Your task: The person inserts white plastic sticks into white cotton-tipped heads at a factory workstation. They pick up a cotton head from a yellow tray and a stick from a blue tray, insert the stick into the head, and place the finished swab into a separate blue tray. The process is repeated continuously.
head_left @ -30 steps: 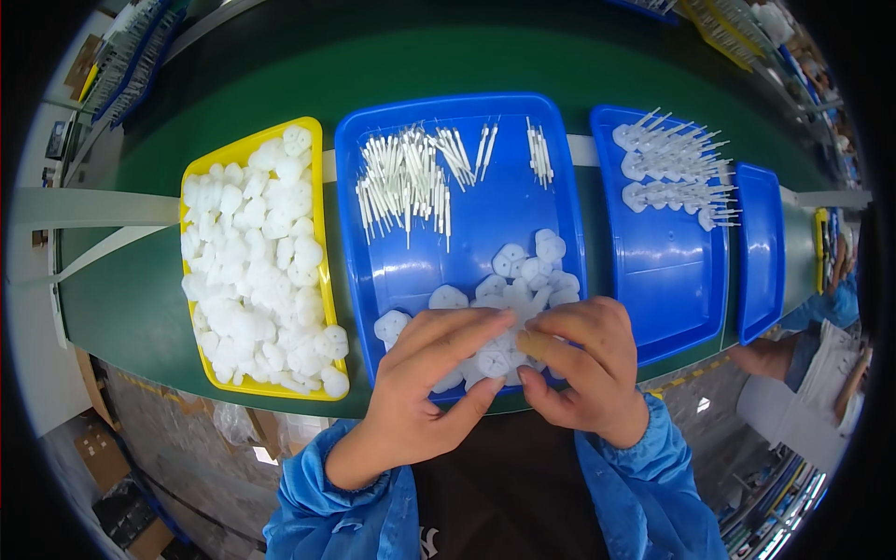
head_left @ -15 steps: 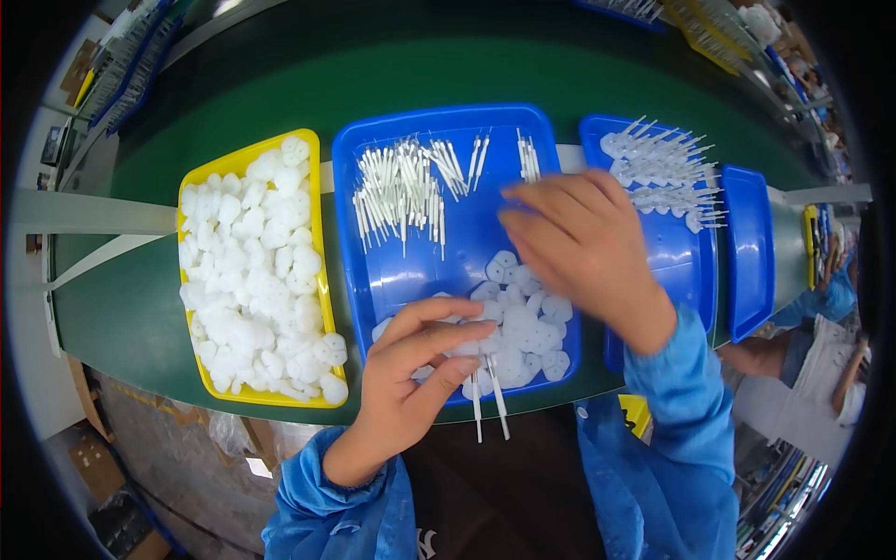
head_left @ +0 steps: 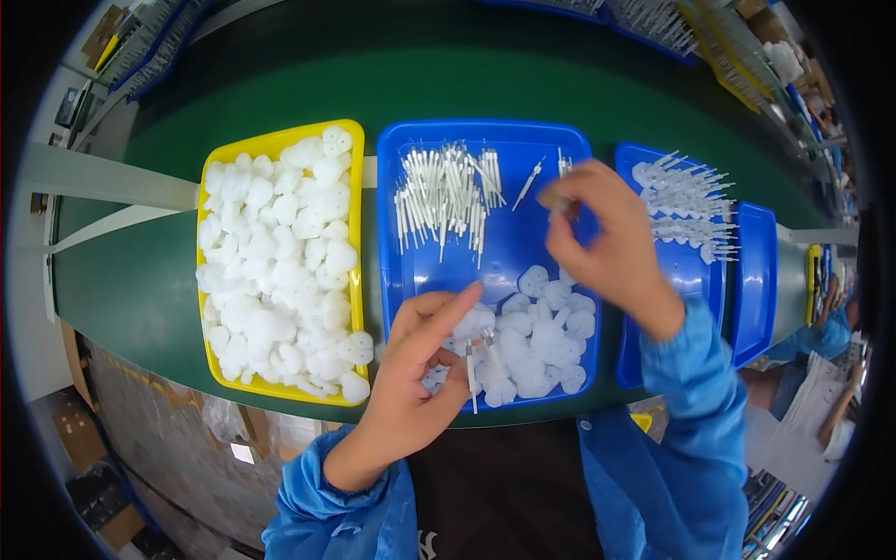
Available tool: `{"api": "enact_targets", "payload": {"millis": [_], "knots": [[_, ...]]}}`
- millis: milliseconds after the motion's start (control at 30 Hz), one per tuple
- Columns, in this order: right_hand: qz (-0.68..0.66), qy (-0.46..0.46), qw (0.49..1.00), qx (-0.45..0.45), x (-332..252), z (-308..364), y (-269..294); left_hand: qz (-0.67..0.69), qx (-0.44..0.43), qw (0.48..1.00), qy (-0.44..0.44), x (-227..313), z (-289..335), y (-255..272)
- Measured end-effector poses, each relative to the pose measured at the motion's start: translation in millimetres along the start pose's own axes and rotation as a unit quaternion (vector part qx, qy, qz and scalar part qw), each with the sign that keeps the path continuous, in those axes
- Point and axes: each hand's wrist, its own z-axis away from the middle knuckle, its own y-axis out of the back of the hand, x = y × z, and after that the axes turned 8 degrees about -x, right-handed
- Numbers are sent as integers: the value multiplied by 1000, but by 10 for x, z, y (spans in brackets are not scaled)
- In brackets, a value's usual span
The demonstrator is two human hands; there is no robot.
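Observation:
My left hand point(head_left: 420, 378) is closed on a rounded white plastic piece point(head_left: 474, 322) over the near part of the middle blue tray point(head_left: 397, 280). Two thin white rods point(head_left: 471, 383) hang down from that piece. Over the tray's right side, my right hand point(head_left: 607, 238) has thumb and fingertips drawn together. Blur hides what they hold, if anything. One loose rod point(head_left: 527, 184) lies just left of those fingers, and a pile of similar rods point(head_left: 443, 201) fills the tray's far left. Beneath and between my hands are loose white pieces point(head_left: 537, 350) with small holes.
A yellow tray point(head_left: 358, 243) heaped with white pieces stands on the left. The right blue tray point(head_left: 686, 275) holds rows of white pieces with rods point(head_left: 686, 205), beside another blue tray point(head_left: 756, 280). Trays of rods point(head_left: 653, 23) line the far side of the green table point(head_left: 373, 75).
The trays appear farther right in the view. My right hand's fingers have come together from a spread position. Only one loose rod now lies beside the pile, where there were two.

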Motion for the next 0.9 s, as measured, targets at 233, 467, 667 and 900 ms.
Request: {"api": "enact_targets", "payload": {"millis": [233,467,667,900], "knots": [[-217,-113,969,41,-844,832,-149,-122,-48,991,-16,109,-112,-92],[-87,-88,991,45,-917,1032,-89,-159,-38,984,-69,83,-149,-163],[-136,-122,983,19,-925,1077,-72,-152,-4,986,-63,65,-103,-193],[-233,-178,956,12,-936,1108,-87,-167,6,984,-64,50,-85,-176]]}}
